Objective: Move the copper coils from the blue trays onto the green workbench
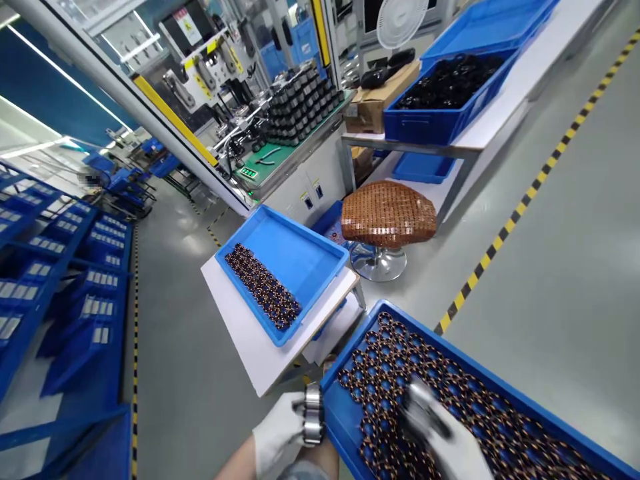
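My left hand [280, 430], in a white glove, is closed around shiny metal rings [313, 413], at the left edge of a blue tray [345, 427]. Many dark ring-shaped coils [385, 373] with copper-coloured windings fill most of this tray. Over these coils is my right hand [445, 427], also gloved in white and smeared by motion. A blurred silvery-grey shape shows at its fingers; whether it is a held part or the glove itself cannot be made out.
Ahead, a second blue tray [305, 243] with rows of similar coils stands on a white table [240, 333]. Beyond are a brown woven-topped stool [387, 213], a machine bench [280, 157] with stacked dark parts and a blue bin [425, 127] of black parts. Blue racks [75, 300] line the left.
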`<state>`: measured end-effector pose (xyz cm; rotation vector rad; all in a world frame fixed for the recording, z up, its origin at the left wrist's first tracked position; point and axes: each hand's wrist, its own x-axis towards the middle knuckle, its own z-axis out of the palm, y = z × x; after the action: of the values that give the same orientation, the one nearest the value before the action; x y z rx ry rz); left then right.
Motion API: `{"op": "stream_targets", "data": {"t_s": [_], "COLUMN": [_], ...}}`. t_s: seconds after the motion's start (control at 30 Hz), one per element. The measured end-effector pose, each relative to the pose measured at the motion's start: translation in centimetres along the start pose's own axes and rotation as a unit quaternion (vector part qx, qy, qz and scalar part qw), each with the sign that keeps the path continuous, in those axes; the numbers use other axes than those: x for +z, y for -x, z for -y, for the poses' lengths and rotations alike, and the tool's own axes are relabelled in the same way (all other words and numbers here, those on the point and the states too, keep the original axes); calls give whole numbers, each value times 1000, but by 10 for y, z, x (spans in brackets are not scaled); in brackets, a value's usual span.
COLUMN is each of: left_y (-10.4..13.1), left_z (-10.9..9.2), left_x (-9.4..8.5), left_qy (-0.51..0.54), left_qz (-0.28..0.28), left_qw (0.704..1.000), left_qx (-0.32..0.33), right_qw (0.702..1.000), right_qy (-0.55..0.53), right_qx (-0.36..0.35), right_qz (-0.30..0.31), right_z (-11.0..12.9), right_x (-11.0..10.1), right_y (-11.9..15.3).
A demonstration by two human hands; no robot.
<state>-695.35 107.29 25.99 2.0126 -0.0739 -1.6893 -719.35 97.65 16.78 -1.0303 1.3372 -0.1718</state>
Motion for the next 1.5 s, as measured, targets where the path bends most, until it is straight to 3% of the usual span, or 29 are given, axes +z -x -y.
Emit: {"op": "stream_targets", "data": {"t_s": [0.07, 0.13, 0.17, 0.23, 0.33, 0.4, 0.47, 0.53, 0.63, 0.7, 0.77, 0.87, 1.0, 1.17, 1.27, 1.37, 1.5], "left_y": [7, 8, 5, -5, -32, -57, -86, -116, -159, -182, -199, -210, -200, -182, -181, -187, -202], "left_z": [-14, -35, -47, -75, -121, -150, -178, -203, -232, -242, -244, -235, -223, -238, -251, -261, -270], "left_x": [-32, -68, -86, -121, -166, -187, -200, -202, -190, -176, -163, -151, -148, -143, -137, -136, -150], "left_qy": [53, 64, 54, 14, -61, -138, -251, -373, -543, -623, -662, -685, -705, -720, -740, -744, -739], "left_qz": [-12, -35, -55, -92, -112, -118, -134, -153, -135, -98, -64, -33, 2, 89, 89, 58, 42], "left_qw": [998, 997, 997, 994, 984, 967, 930, 876, 791, 744, 719, 703, 687, 677, 661, 659, 662], "left_qx": [15, 24, 30, 50, 122, 180, 233, 263, 248, 220, 200, 189, 175, 121, 82, 90, 121], "right_qw": [985, 948, 921, 844, 785, 769, 749, 732, 731, 742, 750, 762, 783, 793, 783, 765, 742], "right_qy": [33, 139, 215, 433, 563, 595, 619, 629, 615, 610, 614, 614, 602, 597, 608, 628, 650], "right_qx": [-162, -283, -319, -300, -223, -191, -175, -176, -185, -166, -134, -97, -58, -43, -46, -52, -73], "right_qz": [42, 43, 57, 102, 128, 137, 159, 193, 230, 224, 206, 181, 142, 114, 125, 136, 149], "right_z": [82, 156, 186, 228, 252, 250, 242, 236, 235, 237, 238, 236, 232, 235, 239, 240, 240], "right_x": [49, 98, 120, 158, 201, 219, 228, 228, 219, 215, 214, 217, 218, 213, 213, 218, 224], "right_y": [-35, -66, -82, -111, -148, -164, -171, -172, -171, -173, -175, -180, -187, -194, -194, -192, -188]}}
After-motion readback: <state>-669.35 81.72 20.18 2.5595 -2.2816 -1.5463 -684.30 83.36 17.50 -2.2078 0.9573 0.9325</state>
